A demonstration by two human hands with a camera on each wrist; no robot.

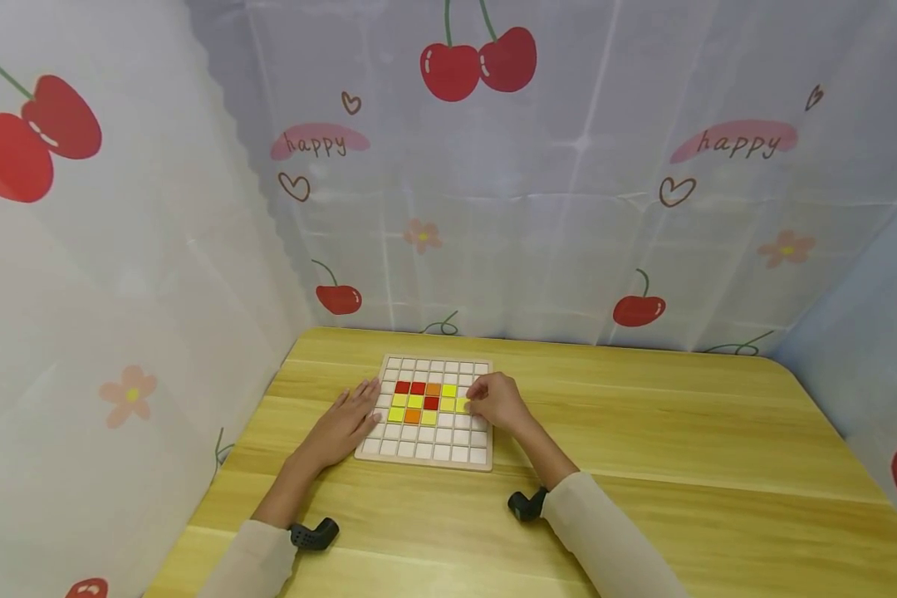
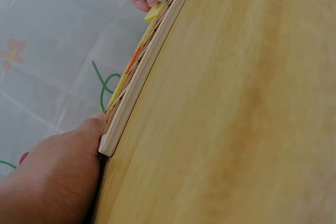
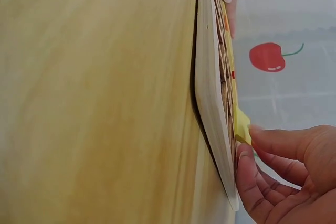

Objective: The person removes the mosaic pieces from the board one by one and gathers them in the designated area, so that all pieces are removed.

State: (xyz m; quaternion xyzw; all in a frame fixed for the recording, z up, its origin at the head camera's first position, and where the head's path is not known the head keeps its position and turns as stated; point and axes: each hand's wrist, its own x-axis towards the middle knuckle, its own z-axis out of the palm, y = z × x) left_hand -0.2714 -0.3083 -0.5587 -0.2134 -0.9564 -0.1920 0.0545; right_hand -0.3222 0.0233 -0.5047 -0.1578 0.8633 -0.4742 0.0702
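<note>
Yellow in the right hand [image 1: 497, 402]: pinches a tilted square tile [image 3: 241, 123] between thumb and fingers, over the wooden grid board [image 1: 423, 449]. Rests the outstretched left hand [image 1: 344, 423] at the board's opposite edge, with red, orange and yellow tiles [image 1: 430, 404] between both hands.

Left fingers [image 1: 365, 395] lie straight; right fingers [image 3: 252, 184] curl in a pinch; both forearms [image 1: 547, 454] reach forward.

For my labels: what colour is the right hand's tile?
Yellow tile, clearest in right wrist view.
</note>
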